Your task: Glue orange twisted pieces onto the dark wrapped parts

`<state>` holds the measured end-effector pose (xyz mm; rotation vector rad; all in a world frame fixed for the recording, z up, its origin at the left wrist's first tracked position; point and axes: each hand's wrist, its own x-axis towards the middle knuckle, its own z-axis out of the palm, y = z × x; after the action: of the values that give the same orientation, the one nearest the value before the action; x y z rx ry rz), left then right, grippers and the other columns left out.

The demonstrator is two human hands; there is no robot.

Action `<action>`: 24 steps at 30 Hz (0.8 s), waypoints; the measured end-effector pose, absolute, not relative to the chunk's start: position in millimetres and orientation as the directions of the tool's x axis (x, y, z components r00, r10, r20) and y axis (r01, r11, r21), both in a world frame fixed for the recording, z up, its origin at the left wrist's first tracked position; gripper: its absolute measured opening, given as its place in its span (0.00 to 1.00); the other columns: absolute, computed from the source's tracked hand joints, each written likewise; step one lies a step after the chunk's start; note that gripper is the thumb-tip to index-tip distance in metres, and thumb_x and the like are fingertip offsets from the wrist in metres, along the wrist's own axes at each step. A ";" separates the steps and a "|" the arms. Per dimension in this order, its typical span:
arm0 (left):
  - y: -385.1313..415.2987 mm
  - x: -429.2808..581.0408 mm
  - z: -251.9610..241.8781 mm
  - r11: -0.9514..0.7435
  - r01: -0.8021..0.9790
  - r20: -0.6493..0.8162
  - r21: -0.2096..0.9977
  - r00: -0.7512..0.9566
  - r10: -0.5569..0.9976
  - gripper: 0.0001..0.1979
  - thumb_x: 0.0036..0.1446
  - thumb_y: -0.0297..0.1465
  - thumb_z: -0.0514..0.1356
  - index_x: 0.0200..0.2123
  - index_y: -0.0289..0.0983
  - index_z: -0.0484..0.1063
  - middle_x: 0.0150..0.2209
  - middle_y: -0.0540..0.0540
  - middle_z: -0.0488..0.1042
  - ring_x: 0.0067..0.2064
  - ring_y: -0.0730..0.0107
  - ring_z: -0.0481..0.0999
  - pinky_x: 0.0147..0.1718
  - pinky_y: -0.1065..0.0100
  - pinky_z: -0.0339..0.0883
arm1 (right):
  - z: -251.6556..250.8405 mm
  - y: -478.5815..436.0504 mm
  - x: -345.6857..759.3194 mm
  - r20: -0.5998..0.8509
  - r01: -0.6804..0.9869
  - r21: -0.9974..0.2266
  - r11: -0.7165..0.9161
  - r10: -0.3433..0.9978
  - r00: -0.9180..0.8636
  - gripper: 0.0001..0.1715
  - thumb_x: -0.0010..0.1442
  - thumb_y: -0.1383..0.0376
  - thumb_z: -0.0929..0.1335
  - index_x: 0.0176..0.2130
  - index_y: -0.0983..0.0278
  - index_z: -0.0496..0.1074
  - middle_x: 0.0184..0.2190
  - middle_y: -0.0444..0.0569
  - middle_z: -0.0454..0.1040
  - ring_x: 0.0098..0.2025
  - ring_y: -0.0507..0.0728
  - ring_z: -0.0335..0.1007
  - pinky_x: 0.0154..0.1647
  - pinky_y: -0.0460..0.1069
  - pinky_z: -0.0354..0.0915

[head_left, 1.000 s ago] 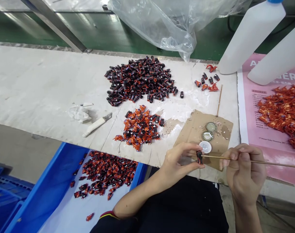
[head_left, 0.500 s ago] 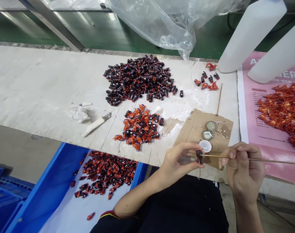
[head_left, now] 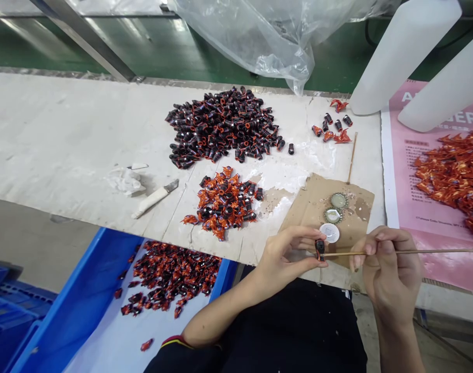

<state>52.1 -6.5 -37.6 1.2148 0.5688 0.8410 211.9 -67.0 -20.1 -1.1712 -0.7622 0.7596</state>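
Between thumb and fingers, my left hand (head_left: 285, 257) pinches a small black-and-orange plastic part (head_left: 319, 249) in front of my body. A thin wooden stick (head_left: 426, 252) is gripped by my right hand (head_left: 391, 269), and its left tip touches the lower side of that part. Just beyond lies a piece of brown cardboard (head_left: 298, 210) with a white round cap (head_left: 329, 233) and two metal bottle caps (head_left: 333, 215) holding clear liquid. Another wooden stick (head_left: 352, 158) rests with its lower end on the cardboard.
A large pile of black parts (head_left: 224, 127) and a smaller orange-and-black pile (head_left: 224, 204) sit left, near a knife (head_left: 154, 199). Below is a blue bin (head_left: 69, 300) of assembled pieces. Orange parts (head_left: 454, 176) cover a pink sheet at right, beside two white bottles (head_left: 407, 57).
The stick's left tip has shifted down slightly along the part, and the stick has become more level. Both hands stay in nearly the same place.
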 end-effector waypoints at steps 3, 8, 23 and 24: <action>-6.9 52.0 -37.5 0.117 -0.270 0.065 0.956 0.581 0.811 0.18 0.52 0.28 0.70 0.47 0.38 0.73 0.44 0.42 0.81 0.46 0.63 0.82 0.47 0.67 0.79 | -18.8 -67.0 211.6 0.107 -0.124 -0.972 0.201 0.842 0.529 0.04 0.66 0.64 0.66 0.36 0.59 0.69 0.23 0.39 0.67 0.21 0.48 0.65 0.19 0.43 0.64; -6.8 52.8 -37.4 0.126 -0.296 0.073 0.947 0.578 0.813 0.18 0.52 0.27 0.70 0.47 0.39 0.73 0.45 0.44 0.81 0.46 0.66 0.82 0.46 0.69 0.78 | -19.3 -66.9 212.7 0.098 -0.138 -0.970 0.198 0.844 0.527 0.05 0.66 0.64 0.65 0.36 0.59 0.69 0.23 0.39 0.66 0.21 0.47 0.65 0.19 0.43 0.63; -5.0 51.6 -33.3 0.092 -0.262 0.081 0.961 0.581 0.810 0.18 0.52 0.25 0.69 0.47 0.37 0.73 0.45 0.43 0.81 0.45 0.67 0.82 0.47 0.70 0.78 | -18.2 -65.4 211.6 0.140 -0.116 -0.962 0.248 0.810 0.570 0.03 0.65 0.65 0.66 0.37 0.59 0.70 0.24 0.40 0.68 0.24 0.48 0.67 0.20 0.44 0.63; -5.0 51.7 -33.2 0.094 -0.258 0.077 0.962 0.581 0.810 0.18 0.53 0.26 0.69 0.47 0.37 0.73 0.45 0.43 0.81 0.45 0.66 0.82 0.47 0.70 0.78 | -18.5 -65.5 212.1 0.136 -0.128 -0.960 0.250 0.813 0.565 0.03 0.65 0.65 0.66 0.37 0.59 0.70 0.24 0.39 0.67 0.23 0.48 0.67 0.20 0.44 0.63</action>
<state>51.7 -5.0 -33.2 1.2335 0.5570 0.8561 212.1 -65.5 -18.5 -1.1439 -0.7328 0.7256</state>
